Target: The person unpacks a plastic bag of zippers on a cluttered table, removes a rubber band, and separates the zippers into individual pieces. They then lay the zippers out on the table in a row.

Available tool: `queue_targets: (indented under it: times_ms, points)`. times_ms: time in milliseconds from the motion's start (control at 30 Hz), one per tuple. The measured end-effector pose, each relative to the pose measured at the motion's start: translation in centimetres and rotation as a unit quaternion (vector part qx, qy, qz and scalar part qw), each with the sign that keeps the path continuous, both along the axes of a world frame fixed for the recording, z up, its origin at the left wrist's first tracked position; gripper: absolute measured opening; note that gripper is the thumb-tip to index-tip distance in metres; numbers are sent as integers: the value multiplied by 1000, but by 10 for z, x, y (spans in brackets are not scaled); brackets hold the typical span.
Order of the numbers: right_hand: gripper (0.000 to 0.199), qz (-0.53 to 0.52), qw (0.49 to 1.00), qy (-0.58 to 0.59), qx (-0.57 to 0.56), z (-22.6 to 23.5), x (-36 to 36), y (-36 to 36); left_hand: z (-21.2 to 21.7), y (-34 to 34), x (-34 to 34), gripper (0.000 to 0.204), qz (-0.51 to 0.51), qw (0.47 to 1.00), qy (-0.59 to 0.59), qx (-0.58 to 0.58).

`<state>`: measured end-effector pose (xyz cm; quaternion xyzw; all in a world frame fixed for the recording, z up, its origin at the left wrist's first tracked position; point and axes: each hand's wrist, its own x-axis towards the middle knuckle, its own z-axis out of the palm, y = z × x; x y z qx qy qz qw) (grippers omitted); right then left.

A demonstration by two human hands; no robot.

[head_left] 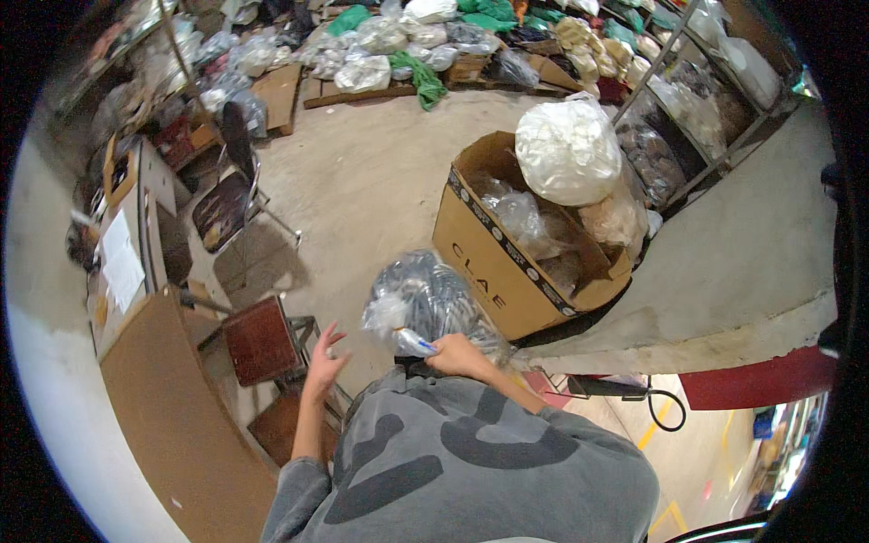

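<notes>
- bag (434,294) of clear plastic w/ dark contents is at frame centre, just in front of the shirt; can't tell if it's on the floor or hanging.
- right hand (460,356) is closed round a white-and-blue item (415,342), kind unclear, by the bag's bunched pale top; can't tell if it grips plastic too.
- left hand (328,357) is open, fingers spread, holding nothing, left of the bag.
- main risk, prob: w/ only one hand on the job, the bag could slump or roll, esp. if contents shift.
- thin plastic might also tear if pulled hard or snagged on the carton (462,226) just beside it.
- white bag (568,149) sits high at the carton's back; a bump might tip it off.
- wood-seat chair (261,339), lower left, is near the left arm; an elbow could knock it.
- surface: bare concrete floor (362,163), tan-grey.
- room: bagged stock (389,36) heaped along the top edge, metal rack (634,100) upper right, bench (156,176) w/ papers (120,258) at left, dark chair (222,208) next to it, yellow floor lines lower right.
</notes>
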<state>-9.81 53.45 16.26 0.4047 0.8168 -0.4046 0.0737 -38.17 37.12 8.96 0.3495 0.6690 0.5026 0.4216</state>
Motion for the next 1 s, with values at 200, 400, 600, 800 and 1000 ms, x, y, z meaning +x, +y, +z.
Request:
queue_targets:
  times_ms: [200, 400, 600, 800, 1000]
  points:
    - [29, 2, 999, -41, -28, -3, -134, 118, -43, 159, -55, 90, -48, 998, -4, -34]
    - [33, 164, 986, -39, -9, -11, -285, 205, -3, 185, -188, 69, 139, 966, -219, 11]
    - [40, 362, 932, -25, 9, -19, -474, 227, 20, 152, -268, 58, 414, 878, -233, 64]
    - [49, 544, 826, 145, -31, -9, -669, 146, 115, 61, -369, 54, 621, 769, -125, 91]
    - [47, 602, 726, 152, -296, 86, -769, 25, 215, -21, -446, 51, 767, 629, 57, 114]
